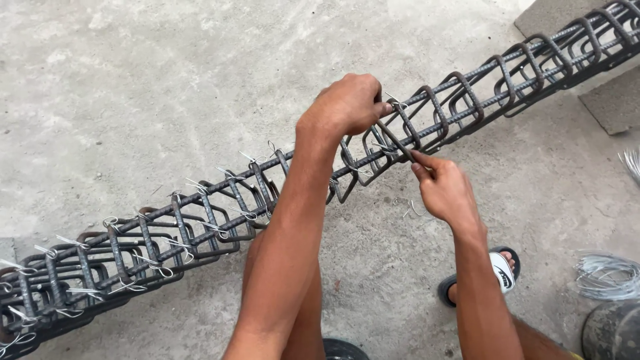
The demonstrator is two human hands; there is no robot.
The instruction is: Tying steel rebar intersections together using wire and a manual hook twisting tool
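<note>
A long rebar cage of dark ribbed bars and square stirrups runs from lower left to upper right above a concrete floor. Thin wire ties stick out at its joints on the left half. My left hand is closed over the top bar and a stirrup near the middle. My right hand pinches a slim dark tying tool whose tip reaches into the same joint, just below my left hand.
A coil of thin binding wire lies at the right, with more wire strands at the right edge. A round dark container sits bottom right. My foot in a sandal stands under the cage. Concrete slabs lie upper right.
</note>
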